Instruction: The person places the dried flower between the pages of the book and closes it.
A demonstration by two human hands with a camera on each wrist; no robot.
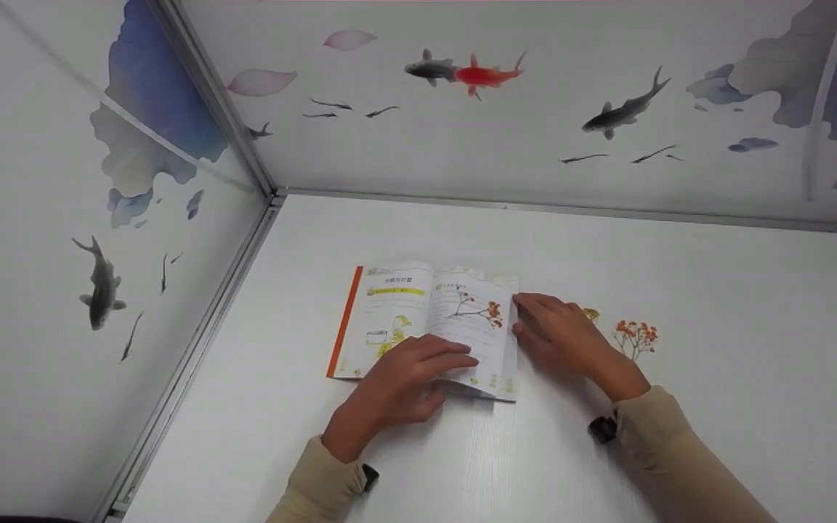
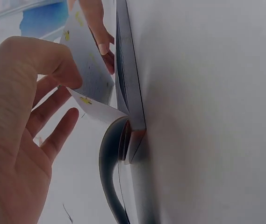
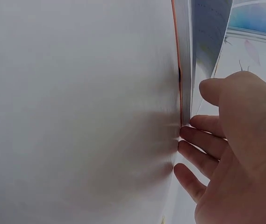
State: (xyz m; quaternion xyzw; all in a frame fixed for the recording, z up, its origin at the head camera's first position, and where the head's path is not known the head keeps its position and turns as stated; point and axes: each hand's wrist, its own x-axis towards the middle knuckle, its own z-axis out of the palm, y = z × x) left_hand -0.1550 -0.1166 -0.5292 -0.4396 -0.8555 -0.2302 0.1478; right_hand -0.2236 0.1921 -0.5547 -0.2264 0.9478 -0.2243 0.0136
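Note:
An open book point(image 1: 397, 305) with an orange strip along its left edge lies on the white table. My left hand point(image 1: 404, 381) is over the lower middle of it. In the left wrist view, the thumb and fingers pinch a raised page point(image 2: 93, 70) by its lower edge. A sprig with orange blossoms point(image 1: 493, 314) shows on the right-hand page. My right hand point(image 1: 564, 330) has its fingers extended; in the right wrist view, their tips touch the book's edge point(image 3: 184, 93). Beside this hand lies an orange flower sprig point(image 1: 636, 338), with a partly hidden yellow flower point(image 1: 591, 314) nearby.
White panels printed with fish, petals and blue leaves border the table point(image 1: 753, 349) at the left and back. A metal rail point(image 1: 571, 211) runs along the back edge. Dark straps are on both wrists.

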